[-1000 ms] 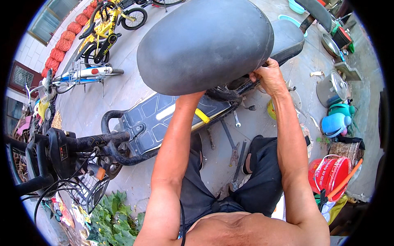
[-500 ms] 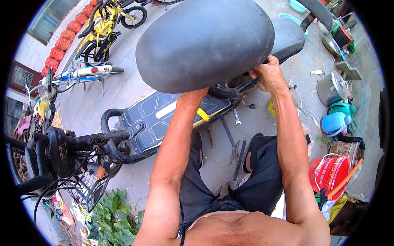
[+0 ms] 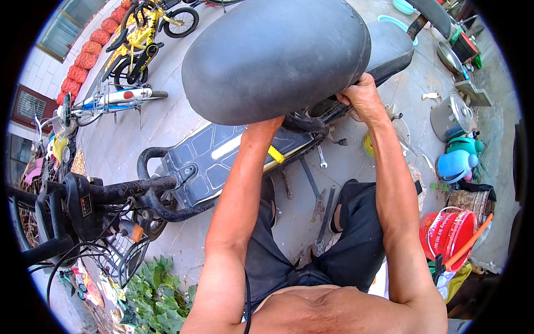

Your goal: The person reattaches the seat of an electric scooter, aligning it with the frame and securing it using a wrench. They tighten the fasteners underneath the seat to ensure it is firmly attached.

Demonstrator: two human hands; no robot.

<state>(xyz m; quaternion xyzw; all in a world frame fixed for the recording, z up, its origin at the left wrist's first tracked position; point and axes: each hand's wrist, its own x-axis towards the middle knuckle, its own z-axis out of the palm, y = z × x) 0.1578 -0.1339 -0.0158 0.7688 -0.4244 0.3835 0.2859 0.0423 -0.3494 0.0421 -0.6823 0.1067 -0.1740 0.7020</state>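
Note:
The large black seat (image 3: 272,61) of an electric scooter is in front of me, above the scooter's footboard (image 3: 194,167). My left hand (image 3: 264,127) reaches beneath the seat's near edge; its fingers are hidden there. At the seat's right underside, my right hand (image 3: 361,97) is closed with bent fingers, and what it grips is out of sight. A second, smaller black seat (image 3: 390,42) lies behind the large one. Below the frame, an open-end wrench (image 3: 322,158) and pliers (image 3: 319,206) lie on the ground near my feet.
Handlebars with loose cables (image 3: 83,222) stand at the left. A yellow child's bicycle (image 3: 146,39) and a blue-white bicycle (image 3: 114,100) are at the far left. On the right are a red bucket (image 3: 461,236), a blue jug (image 3: 453,166) and a metal pot (image 3: 450,117). Leafy plants (image 3: 158,295) grow at lower left.
The seat has shifted very slightly to the left and away. My right hand has moved a little with it; both hands keep their places at its underside.

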